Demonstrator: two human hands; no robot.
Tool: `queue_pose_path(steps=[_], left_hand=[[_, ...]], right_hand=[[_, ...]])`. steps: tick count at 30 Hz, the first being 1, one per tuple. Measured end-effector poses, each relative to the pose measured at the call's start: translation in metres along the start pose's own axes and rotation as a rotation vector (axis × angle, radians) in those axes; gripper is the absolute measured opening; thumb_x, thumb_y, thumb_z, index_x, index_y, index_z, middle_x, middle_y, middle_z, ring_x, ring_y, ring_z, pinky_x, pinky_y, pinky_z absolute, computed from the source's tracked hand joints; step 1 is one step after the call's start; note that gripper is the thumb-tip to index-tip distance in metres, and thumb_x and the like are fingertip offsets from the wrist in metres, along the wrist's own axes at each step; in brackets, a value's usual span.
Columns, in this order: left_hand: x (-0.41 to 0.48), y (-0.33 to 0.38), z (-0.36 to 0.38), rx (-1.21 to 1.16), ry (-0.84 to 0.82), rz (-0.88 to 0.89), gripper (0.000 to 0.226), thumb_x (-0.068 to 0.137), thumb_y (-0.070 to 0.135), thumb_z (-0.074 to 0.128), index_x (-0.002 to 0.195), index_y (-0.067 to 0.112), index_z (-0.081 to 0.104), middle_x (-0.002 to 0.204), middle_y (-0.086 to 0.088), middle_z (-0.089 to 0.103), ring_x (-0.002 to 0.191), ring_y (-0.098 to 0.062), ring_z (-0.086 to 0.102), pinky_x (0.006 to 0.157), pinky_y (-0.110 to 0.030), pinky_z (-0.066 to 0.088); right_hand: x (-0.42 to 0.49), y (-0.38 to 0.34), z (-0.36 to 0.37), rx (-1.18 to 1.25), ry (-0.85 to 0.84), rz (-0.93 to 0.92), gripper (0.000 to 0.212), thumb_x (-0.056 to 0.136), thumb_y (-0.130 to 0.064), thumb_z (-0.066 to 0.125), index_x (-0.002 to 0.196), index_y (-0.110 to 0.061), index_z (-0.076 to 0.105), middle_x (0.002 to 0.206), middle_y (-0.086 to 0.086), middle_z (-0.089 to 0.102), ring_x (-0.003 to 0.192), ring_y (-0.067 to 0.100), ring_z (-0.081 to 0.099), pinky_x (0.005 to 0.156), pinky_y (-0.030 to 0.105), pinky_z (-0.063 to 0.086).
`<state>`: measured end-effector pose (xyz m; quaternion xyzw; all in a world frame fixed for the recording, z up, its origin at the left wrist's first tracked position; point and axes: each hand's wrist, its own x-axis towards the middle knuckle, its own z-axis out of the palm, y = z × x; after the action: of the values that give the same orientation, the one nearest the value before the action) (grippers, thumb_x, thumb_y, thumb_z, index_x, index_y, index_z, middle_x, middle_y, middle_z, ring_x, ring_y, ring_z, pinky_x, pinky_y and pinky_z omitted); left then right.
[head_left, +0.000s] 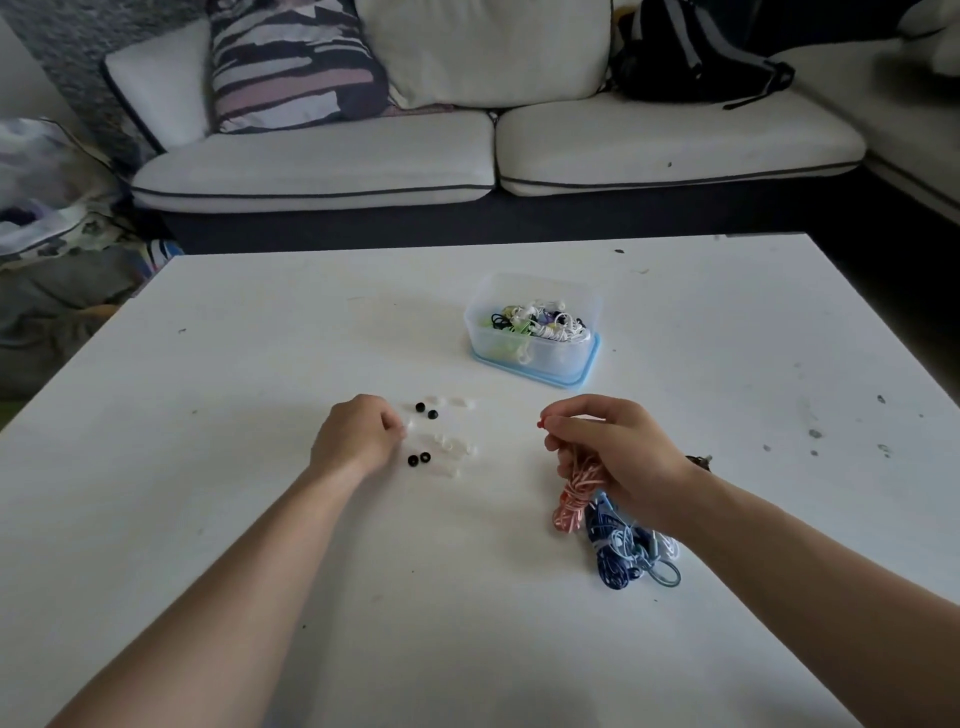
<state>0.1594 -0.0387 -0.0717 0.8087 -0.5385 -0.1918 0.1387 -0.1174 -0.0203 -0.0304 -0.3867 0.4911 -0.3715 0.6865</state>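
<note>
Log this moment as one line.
left hand: at ear tips | right hand: holds pink earphones | blue earphones: on table

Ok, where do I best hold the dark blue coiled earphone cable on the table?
Pinch the dark blue coiled earphone cable across its wrapped middle, from above on its left; the right hand, gripping a pink coiled cable, and a light blue cable crowd its right.

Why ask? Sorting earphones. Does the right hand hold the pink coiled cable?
Yes, the right hand grips the pink coiled cable in its curled fingers.
</note>
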Motion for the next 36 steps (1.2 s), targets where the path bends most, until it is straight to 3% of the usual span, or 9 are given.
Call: queue_pose_path(steps=[3,5,9,14,18,21,28,32,36], left_hand=[[-0.005,0.004,0.001,0.089,-0.022,0.023,0.023,0.080,0.018,0.055,0.058,0.021,0.047,0.058,0.002,0.052,0.058,-0.021,0.042,0.055,-0.027,0.037],[-0.011,0.011,-0.003,0.073,0.002,0.040,0.020,0.075,0.014,0.048,0.057,0.021,0.041,0.056,0.004,0.043,0.056,-0.022,0.035,0.053,-0.026,0.031],[-0.043,0.046,-0.027,-0.320,-0.001,0.095,0.006,0.083,0.021,0.069,0.077,0.021,0.068,0.073,0.005,0.071,0.067,-0.012,0.065,0.060,-0.023,0.048],[-0.097,0.081,-0.051,-0.679,-0.136,0.217,0.008,0.084,0.013,0.074,0.088,0.020,0.076,0.080,0.001,0.071,0.063,-0.005,0.062,0.052,-0.015,0.047],[-0.117,0.083,-0.049,-1.049,-0.293,0.052,0.016,0.082,-0.001,0.071,0.085,0.014,0.076,0.075,-0.002,0.070,0.071,-0.013,0.064,0.068,-0.019,0.052],[-0.117,0.090,-0.047,-1.317,-0.350,-0.104,0.018,0.081,-0.010,0.065,0.086,0.006,0.072,0.076,-0.007,0.072,0.070,-0.015,0.070,0.070,-0.018,0.057],[-0.116,0.103,-0.049,-1.456,-0.462,-0.069,0.016,0.077,-0.007,0.064,0.086,0.003,0.072,0.082,-0.012,0.073,0.075,-0.015,0.072,0.074,-0.019,0.058],[-0.112,0.103,-0.050,-1.444,-0.472,-0.009,0.017,0.071,-0.003,0.067,0.083,0.008,0.073,0.087,-0.011,0.074,0.078,-0.017,0.073,0.072,-0.019,0.058],[-0.112,0.101,-0.049,-1.420,-0.488,0.011,0.018,0.070,-0.003,0.068,0.080,0.010,0.073,0.087,-0.011,0.075,0.077,-0.018,0.073,0.071,-0.020,0.058]], right_hand=[[-0.003,-0.003,0.001,0.007,0.001,0.009,0.006,0.091,0.001,0.066,0.092,0.005,0.069,0.073,0.016,0.066,0.052,0.021,0.054,0.048,0.025,0.048],[-0.006,-0.005,0.002,0.004,-0.001,0.012,0.008,0.091,0.000,0.066,0.095,0.007,0.068,0.076,0.019,0.067,0.054,0.023,0.056,0.046,0.024,0.047],[-0.012,-0.009,0.004,0.008,-0.025,0.001,0.010,0.092,0.000,0.065,0.099,0.008,0.067,0.080,0.020,0.067,0.057,0.025,0.058,0.048,0.025,0.049],[-0.021,-0.014,0.010,-0.002,-0.096,-0.072,0.011,0.091,-0.004,0.067,0.100,0.002,0.068,0.083,0.018,0.071,0.064,0.023,0.062,0.067,0.034,0.055],[-0.036,-0.021,0.014,-0.010,-0.148,-0.129,0.010,0.090,-0.007,0.068,0.097,0.000,0.071,0.085,0.018,0.072,0.067,0.024,0.063,0.067,0.034,0.055],[-0.046,-0.026,0.017,-0.007,-0.153,-0.160,0.011,0.089,-0.007,0.070,0.097,0.000,0.071,0.083,0.015,0.068,0.067,0.025,0.063,0.065,0.033,0.054],[-0.053,-0.032,0.021,-0.003,-0.144,-0.191,0.005,0.087,-0.003,0.070,0.089,-0.003,0.074,0.078,0.013,0.066,0.064,0.027,0.063,0.063,0.033,0.054],[-0.052,-0.032,0.020,0.023,-0.126,-0.184,0.012,0.086,0.002,0.068,0.084,-0.007,0.074,0.078,0.014,0.065,0.064,0.027,0.062,0.064,0.036,0.054],[-0.054,-0.034,0.020,0.033,-0.114,-0.204,0.006,0.087,0.003,0.066,0.089,-0.001,0.071,0.077,0.014,0.066,0.062,0.027,0.061,0.059,0.033,0.053]])
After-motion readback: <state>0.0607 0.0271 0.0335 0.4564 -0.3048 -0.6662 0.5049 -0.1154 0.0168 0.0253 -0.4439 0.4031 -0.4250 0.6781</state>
